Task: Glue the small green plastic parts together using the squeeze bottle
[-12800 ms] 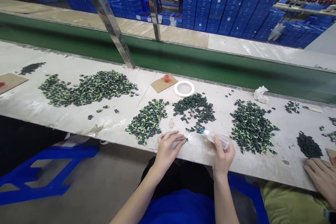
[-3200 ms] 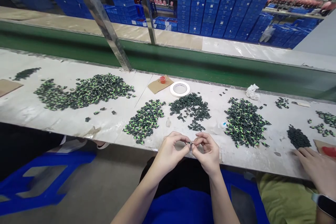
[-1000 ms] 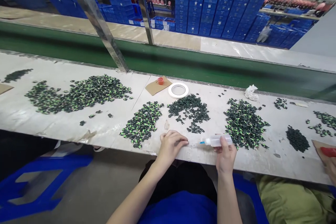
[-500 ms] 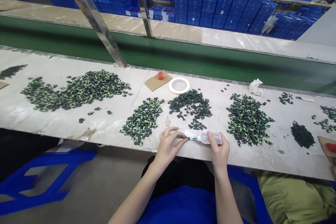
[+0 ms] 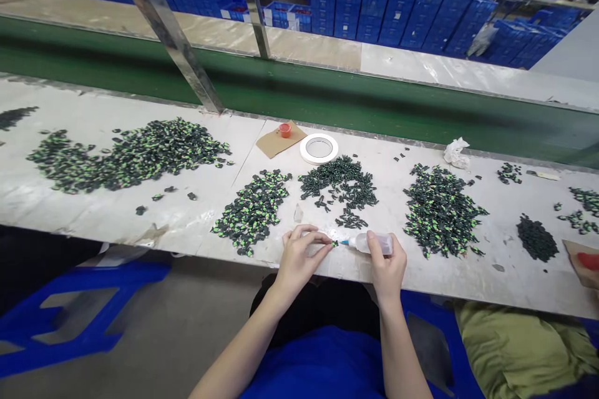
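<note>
Between thumb and finger, my left hand [image 5: 303, 254] pinches a small black-and-green part [image 5: 334, 244]. My right hand [image 5: 388, 264] grips a clear squeeze bottle [image 5: 372, 243] lying almost level, its blue needle tip pointing left at the part. The tip is at or very near the part; contact cannot be made out. Left of my left hand spreads a pile of black-and-green parts [image 5: 253, 209]. Beyond my hands lies a heap of small dark pieces [image 5: 339, 184]. Another black-and-green pile [image 5: 440, 212] is right of the bottle.
A white tape roll [image 5: 319, 162] and a red cup [image 5: 284, 130] on cardboard [image 5: 270, 148] lie at the back. Crumpled tissue [image 5: 456, 153] is further right. A metal post [image 5: 187, 68] rises from the table's far edge, before a green belt [image 5: 327, 96]. Blue stools flank me.
The needle tip sits slightly closer to the part in my left hand. Both hands keep their grips. The whole view has shifted a little.
</note>
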A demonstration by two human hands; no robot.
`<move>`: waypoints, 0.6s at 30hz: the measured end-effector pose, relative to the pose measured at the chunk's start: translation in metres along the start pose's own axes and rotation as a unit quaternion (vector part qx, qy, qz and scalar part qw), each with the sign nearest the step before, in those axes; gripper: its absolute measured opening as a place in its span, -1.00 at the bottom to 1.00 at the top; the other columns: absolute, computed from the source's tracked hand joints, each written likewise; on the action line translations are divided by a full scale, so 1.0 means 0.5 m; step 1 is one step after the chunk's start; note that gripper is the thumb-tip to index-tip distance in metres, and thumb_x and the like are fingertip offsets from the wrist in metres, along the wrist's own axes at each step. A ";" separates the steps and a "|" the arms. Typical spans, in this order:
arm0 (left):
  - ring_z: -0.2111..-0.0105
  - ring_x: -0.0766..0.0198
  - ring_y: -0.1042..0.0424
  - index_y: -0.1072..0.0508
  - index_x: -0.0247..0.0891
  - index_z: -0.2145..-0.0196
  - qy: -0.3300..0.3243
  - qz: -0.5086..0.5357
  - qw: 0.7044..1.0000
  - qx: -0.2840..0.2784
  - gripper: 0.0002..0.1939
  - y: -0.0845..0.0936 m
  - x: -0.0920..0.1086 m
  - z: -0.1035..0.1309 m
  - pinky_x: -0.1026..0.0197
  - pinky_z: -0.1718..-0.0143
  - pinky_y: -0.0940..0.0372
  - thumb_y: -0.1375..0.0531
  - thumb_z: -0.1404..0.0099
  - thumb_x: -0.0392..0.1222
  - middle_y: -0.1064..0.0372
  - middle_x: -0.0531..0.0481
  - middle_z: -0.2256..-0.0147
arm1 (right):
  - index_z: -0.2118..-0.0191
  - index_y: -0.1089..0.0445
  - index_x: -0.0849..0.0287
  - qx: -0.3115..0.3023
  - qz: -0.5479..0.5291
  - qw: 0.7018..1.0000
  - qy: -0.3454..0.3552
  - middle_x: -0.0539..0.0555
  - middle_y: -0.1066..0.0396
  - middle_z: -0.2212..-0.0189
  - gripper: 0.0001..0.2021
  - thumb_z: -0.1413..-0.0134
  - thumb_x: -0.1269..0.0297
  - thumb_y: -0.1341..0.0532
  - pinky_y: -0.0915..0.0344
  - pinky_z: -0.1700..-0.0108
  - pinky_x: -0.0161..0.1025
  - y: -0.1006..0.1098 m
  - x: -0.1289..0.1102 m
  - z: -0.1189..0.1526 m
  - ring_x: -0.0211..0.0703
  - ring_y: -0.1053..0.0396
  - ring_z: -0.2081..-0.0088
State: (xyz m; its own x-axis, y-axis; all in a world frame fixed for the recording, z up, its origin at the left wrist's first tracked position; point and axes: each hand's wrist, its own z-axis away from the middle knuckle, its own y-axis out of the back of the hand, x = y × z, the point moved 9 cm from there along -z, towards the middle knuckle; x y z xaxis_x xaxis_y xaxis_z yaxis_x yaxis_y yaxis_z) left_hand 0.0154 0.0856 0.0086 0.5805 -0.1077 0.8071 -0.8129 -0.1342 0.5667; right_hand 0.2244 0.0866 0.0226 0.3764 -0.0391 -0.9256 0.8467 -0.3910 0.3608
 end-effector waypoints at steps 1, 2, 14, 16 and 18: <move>0.13 0.11 -0.44 -0.53 -0.12 0.42 -0.002 -0.001 1.000 0.001 -0.89 0.000 0.001 0.000 0.00 0.03 -0.16 -0.35 -0.10 -0.31 -0.55 0.07 0.36 | 0.60 -0.09 0.11 0.002 0.000 1.000 0.001 -0.15 -0.06 0.70 -0.57 0.02 -0.07 -0.23 0.01 0.56 -0.33 0.001 -0.001 0.000 -0.32 -0.03 0.61; 0.14 0.12 -0.45 -0.53 -0.12 0.42 -0.003 -0.002 1.000 0.002 -0.89 0.001 0.002 0.000 0.01 0.03 -0.16 -0.35 -0.10 -0.31 -0.55 0.07 0.36 | 0.61 -0.09 0.10 0.003 -0.001 1.000 0.002 -0.15 -0.07 0.70 -0.57 0.02 -0.07 -0.22 0.01 0.56 -0.32 0.001 -0.001 0.000 -0.32 -0.02 0.61; 0.15 0.12 -0.45 -0.52 -0.13 0.41 0.006 0.001 1.000 -0.007 -0.91 0.000 0.001 -0.001 -0.01 0.02 -0.14 -0.34 -0.11 -0.29 -0.55 0.08 0.37 | 0.61 -0.09 0.11 -0.015 -0.015 1.000 -0.002 -0.14 -0.08 0.70 -0.57 0.02 -0.06 -0.23 0.01 0.56 -0.32 -0.006 0.002 -0.001 -0.32 -0.04 0.61; 0.15 0.12 -0.45 -0.52 -0.13 0.42 0.004 0.003 1.000 -0.007 -0.91 0.000 0.002 -0.001 -0.01 0.02 -0.14 -0.33 -0.11 -0.29 -0.55 0.08 0.37 | 0.61 -0.09 0.11 -0.015 -0.013 1.000 -0.001 -0.14 -0.07 0.70 -0.57 0.03 -0.06 -0.23 0.01 0.56 -0.32 -0.006 0.001 -0.001 -0.32 -0.04 0.61; 0.15 0.12 -0.45 -0.52 -0.12 0.42 0.006 0.005 1.000 -0.007 -0.91 0.000 0.002 -0.002 -0.01 0.02 -0.14 -0.34 -0.10 -0.29 -0.55 0.08 0.37 | 0.61 -0.09 0.11 -0.013 -0.013 1.000 -0.002 -0.14 -0.07 0.70 -0.58 0.03 -0.06 -0.23 0.01 0.56 -0.32 -0.005 0.001 -0.001 -0.32 -0.03 0.62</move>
State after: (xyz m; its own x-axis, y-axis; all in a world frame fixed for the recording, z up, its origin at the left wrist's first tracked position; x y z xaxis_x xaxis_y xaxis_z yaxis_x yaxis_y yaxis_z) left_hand 0.0160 0.0866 0.0095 0.5717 -0.0963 0.8148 -0.8193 -0.1194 0.5608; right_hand 0.2227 0.0880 0.0212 0.3535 -0.0326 -0.9349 0.8658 -0.3671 0.3401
